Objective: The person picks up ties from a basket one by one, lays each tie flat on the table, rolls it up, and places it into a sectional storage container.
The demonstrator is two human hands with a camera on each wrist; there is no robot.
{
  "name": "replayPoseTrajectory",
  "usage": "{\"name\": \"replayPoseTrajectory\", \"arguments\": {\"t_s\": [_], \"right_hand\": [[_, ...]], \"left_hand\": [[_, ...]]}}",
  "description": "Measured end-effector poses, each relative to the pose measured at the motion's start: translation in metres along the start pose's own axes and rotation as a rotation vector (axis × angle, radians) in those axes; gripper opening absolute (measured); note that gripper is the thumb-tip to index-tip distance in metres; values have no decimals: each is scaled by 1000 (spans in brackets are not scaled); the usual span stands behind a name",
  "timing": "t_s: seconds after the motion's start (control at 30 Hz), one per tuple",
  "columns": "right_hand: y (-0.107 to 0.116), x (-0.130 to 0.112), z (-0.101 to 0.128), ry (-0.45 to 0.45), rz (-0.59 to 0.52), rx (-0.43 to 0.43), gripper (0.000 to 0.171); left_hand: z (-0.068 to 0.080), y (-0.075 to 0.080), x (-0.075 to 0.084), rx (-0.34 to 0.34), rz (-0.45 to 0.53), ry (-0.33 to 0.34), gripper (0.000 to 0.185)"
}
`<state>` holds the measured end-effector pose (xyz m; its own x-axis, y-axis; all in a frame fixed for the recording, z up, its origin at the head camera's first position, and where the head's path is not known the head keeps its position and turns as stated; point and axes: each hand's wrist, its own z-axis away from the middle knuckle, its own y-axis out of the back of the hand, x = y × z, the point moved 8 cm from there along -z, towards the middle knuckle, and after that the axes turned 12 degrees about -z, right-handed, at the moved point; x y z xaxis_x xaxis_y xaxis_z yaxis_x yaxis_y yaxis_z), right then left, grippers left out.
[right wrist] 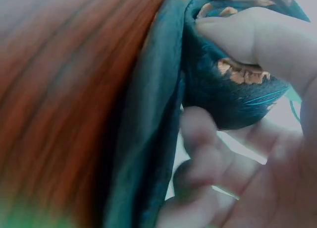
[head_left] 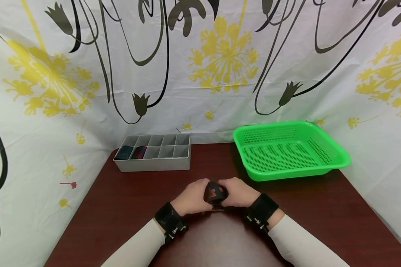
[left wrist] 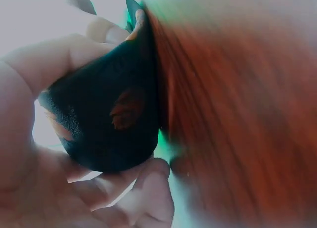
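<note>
On the dark wooden desk (head_left: pixel 120 207) a green basket (head_left: pixel 334 157) sits at the far right and a grey divided organiser (head_left: pixel 153 163) at the far left. Nearer me, the left hand (head_left: pixel 191 198) and right hand (head_left: pixel 241 193) are pressed together, both clamped on a dark rolled sock (head_left: pixel 215 193) with orange marks, just above the desk's middle.

A makeshift recording booth is showing here. A floral curtain (head_left: pixel 200 66) is enclosing a dark wooden table (head_left: pixel 120 207), which is carrying a grey divided organiser (head_left: pixel 153 152) and a green basket (head_left: pixel 289 150).
</note>
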<state>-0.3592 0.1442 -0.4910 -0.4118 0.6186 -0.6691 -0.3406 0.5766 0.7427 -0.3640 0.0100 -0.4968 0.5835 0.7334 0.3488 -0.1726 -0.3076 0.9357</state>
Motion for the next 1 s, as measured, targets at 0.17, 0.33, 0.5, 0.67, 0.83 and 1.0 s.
{"name": "replayPoseTrajectory", "arguments": {"t_s": [0.17, 0.33, 0.5, 0.67, 0.83, 1.0], "right_hand": [[3, -10, 1, 45, -25, -3, 45], [9, -18, 2, 78, -29, 34, 44], [6, -6, 3, -3, 66, 27, 39], [7, -8, 1, 34, 52, 37, 52], [7, -10, 0, 67, 41, 51, 39], [3, -3, 1, 9, 108, 23, 37]], "left_hand": [[1, 2, 0, 19, -80, 5, 49], [2, 3, -1, 29, -89, 37, 51], [1, 3, -1, 11, -9, 27, 51], [2, 7, 1, 51, -98, 15, 40], [2, 6, 0, 49, -143, 23, 36], [2, 1, -1, 9, -88, 21, 45]]}}
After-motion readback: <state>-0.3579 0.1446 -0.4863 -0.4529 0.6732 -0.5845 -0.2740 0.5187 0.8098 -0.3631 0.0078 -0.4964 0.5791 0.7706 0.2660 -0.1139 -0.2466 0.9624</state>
